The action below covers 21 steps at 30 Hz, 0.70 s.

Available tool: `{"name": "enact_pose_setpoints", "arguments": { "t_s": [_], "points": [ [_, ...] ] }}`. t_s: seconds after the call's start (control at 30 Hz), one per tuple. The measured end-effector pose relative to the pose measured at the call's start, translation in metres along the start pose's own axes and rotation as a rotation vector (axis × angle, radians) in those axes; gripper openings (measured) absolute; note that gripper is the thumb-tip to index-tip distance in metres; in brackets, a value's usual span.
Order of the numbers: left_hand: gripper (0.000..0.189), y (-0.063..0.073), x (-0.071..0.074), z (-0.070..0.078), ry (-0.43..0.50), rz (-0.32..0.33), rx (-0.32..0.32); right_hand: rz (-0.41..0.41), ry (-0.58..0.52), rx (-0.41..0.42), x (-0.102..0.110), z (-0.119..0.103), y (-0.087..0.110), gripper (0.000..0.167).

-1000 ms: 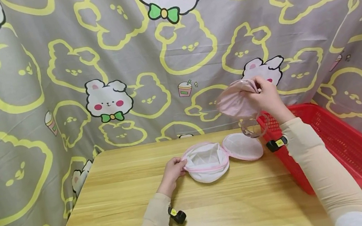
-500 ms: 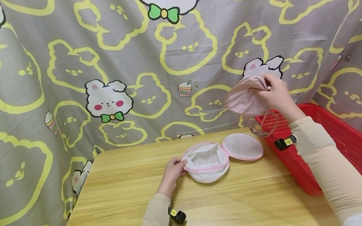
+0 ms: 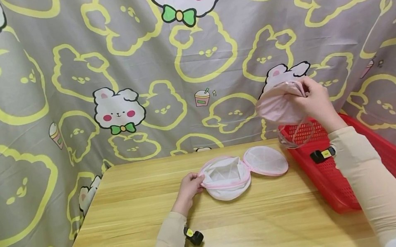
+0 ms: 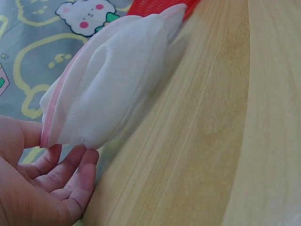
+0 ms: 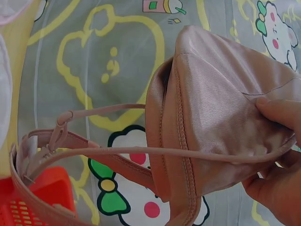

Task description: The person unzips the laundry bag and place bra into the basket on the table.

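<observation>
A pink satin bra hangs in the air from my right hand, which grips it by the cups. Its thin straps and band dangle below, and in the right wrist view the thumb presses on the smooth cup fabric. On the table lies a white mesh laundry bag with a pink zipper rim. Its round lid is folded back to the right, so the mouth faces up. My left hand pinches the bag's left rim; in the left wrist view the thumb sits at the zipper edge.
A red plastic basket with perforated walls stands on the right side of the table, partly behind my right forearm. A grey curtain with cartoon animals hangs behind the wooden table and at both sides.
My right hand has moved to the right with the bra, which now hangs near the basket's far left corner. My left hand and the laundry bag have stayed in place.
</observation>
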State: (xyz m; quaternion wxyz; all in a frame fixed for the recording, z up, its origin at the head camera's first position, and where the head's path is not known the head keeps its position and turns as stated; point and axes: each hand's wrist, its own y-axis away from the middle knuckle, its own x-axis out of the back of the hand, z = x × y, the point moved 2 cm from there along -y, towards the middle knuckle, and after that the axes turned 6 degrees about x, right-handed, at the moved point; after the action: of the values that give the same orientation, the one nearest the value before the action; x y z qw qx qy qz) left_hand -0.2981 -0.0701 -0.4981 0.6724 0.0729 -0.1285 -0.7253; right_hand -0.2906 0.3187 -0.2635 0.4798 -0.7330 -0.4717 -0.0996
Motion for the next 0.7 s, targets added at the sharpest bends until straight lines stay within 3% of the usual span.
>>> {"name": "enact_pose_setpoints", "arguments": {
  "t_s": [0.23,0.27,0.7],
  "points": [
    [0.022,0.005,0.000,0.004,-0.006,0.000,0.003,0.035,0.009,-0.020,0.010,0.007,0.003,0.032],
    [0.022,0.001,0.000,0.000,-0.004,0.003,0.004,0.039,0.007,-0.025,0.012,0.008,0.003,0.032],
    [0.024,0.000,-0.001,-0.001,-0.008,-0.012,-0.012,0.079,0.029,-0.050,0.034,0.026,0.007,0.029]
  ]
}}
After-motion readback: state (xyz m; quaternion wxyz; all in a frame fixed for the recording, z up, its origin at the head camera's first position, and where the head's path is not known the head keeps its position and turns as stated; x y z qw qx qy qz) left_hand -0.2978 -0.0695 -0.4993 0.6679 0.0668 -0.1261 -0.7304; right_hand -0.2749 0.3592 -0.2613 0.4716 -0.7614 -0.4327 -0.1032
